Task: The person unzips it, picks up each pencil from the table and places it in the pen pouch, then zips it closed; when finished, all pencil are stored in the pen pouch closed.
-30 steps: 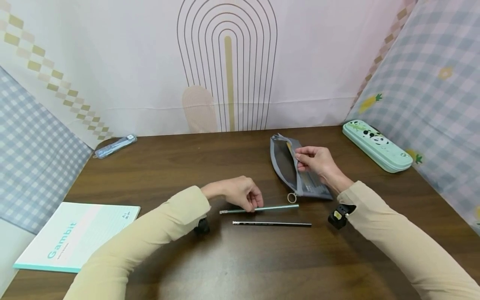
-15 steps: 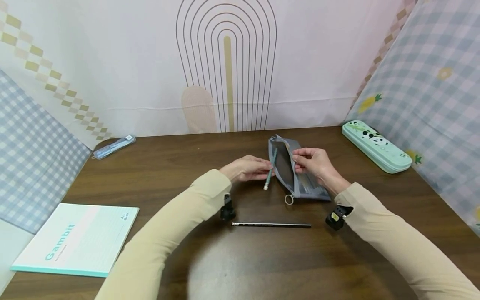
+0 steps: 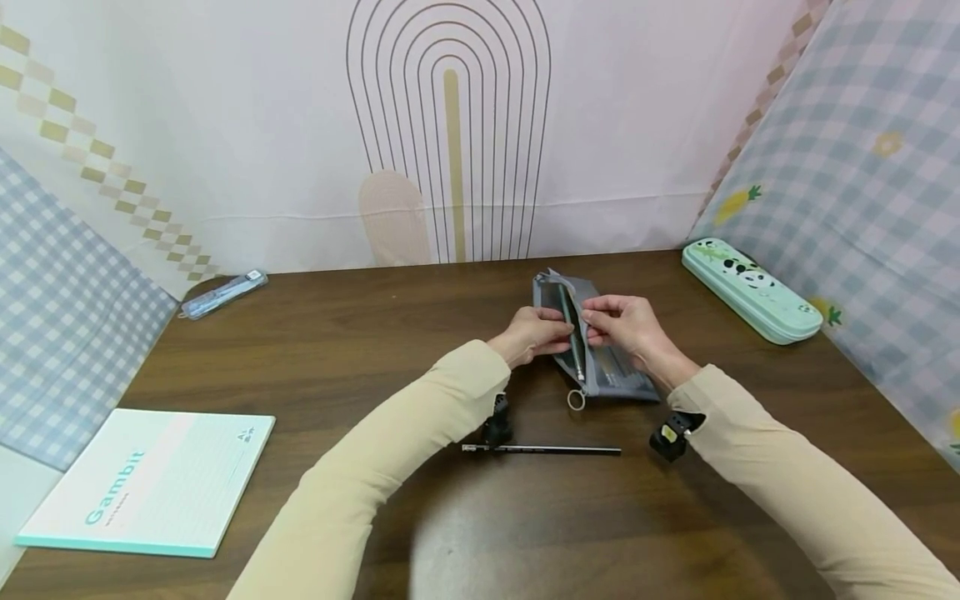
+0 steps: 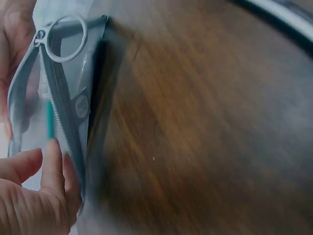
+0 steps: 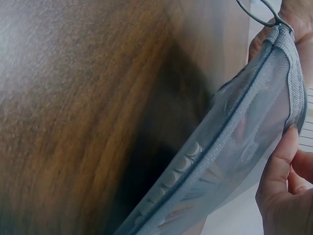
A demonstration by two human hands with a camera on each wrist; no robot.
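A grey zippered mesh pencil pouch (image 3: 621, 377) lies with its mouth spread and a ring on its zipper pull. At its left edge my left hand (image 3: 531, 335) holds a green pencil (image 3: 578, 358), which lies lengthwise in the opening with its eraser end toward me. In the left wrist view, part of this pencil shows beyond the index fingertip. My right hand (image 3: 633, 329) pinches the pouch's right edge between thumb and fingers. In front of the pouch lies a black pencil (image 3: 570, 450) on the table.
A mint panda pencil case (image 3: 753, 292) stands at the back right. At the back left lies a slim light-blue packet (image 3: 225, 294). A white notebook (image 3: 150, 483) lies at the front left of the brown table (image 3: 337, 333). Cloth hangs around the back and sides.
My left hand has lifted the green pencil from the table, turned it lengthwise and carried it right into the pouch's mouth. My right hand has stayed at the pouch's edge.
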